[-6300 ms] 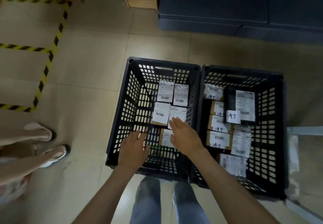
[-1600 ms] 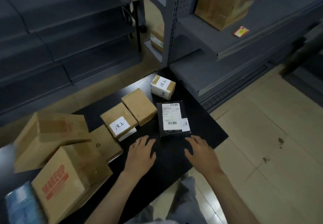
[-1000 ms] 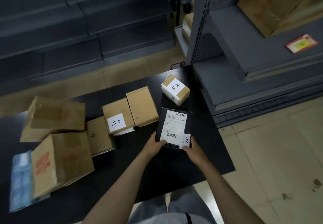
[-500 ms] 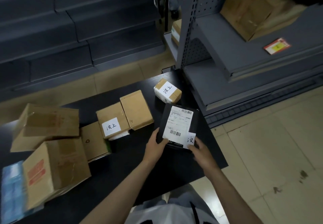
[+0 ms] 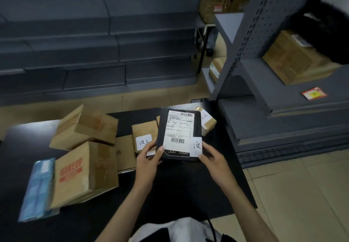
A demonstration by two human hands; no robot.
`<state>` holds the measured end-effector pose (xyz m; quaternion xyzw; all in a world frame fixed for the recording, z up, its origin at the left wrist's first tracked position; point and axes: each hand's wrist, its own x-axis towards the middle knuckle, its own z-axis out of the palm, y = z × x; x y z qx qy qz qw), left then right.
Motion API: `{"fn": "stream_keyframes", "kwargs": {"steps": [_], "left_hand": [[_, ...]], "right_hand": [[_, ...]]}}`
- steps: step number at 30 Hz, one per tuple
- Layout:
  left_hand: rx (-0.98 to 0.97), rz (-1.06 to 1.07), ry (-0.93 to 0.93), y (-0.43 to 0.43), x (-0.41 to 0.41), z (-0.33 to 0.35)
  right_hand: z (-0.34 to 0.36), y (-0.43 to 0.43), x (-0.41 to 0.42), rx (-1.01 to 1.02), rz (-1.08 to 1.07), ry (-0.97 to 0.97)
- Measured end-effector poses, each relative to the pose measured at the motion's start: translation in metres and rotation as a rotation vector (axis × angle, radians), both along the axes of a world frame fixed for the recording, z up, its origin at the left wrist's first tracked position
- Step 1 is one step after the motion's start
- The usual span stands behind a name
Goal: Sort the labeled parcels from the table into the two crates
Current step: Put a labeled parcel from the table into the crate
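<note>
Midway, by judgement. Black parcel (image 5: 178,134) held up over the table (image 5: 179,190) near its far right corner, pinched at the lower corners by left hand (image 5: 149,158) and right hand (image 5: 213,159), thumbs on its face, handwritten tag (image 5: 196,146) upward. Not yet taken to either of the 2 crates, neither in view. Left to sort, at least: tagged brown parcel (image 5: 144,137) just beside the left hand, small brown parcel (image 5: 207,122) at the far right corner. Larger cartons (image 5: 85,173) toward the left edge. Grey shelving (image 5: 283,109) on the right, over beige tiled floor (image 5: 302,194).
</note>
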<state>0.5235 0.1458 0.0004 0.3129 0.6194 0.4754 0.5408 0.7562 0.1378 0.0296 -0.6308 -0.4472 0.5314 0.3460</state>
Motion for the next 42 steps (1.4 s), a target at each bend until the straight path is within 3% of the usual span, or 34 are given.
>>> {"fn": "stream_keyframes", "kwargs": {"steps": [7, 16, 24, 42], "left_hand": [[0.054, 0.063, -0.100, -0.034, -0.058, 0.015], [0.010, -0.021, -0.012, -0.065, -0.108, -0.004], [-0.036, -0.046, -0.043, -0.061, -0.100, -0.002], [0.056, -0.109, -0.006, -0.053, -0.078, 0.028]], "right_hand": [[0.007, 0.007, -0.057, -0.022, 0.031, 0.145], [-0.011, -0.026, -0.089, -0.056, 0.033, 0.172], [-0.009, -0.039, -0.070, -0.079, 0.076, 0.140], [0.009, -0.013, -0.037, 0.055, 0.214, 0.127]]}}
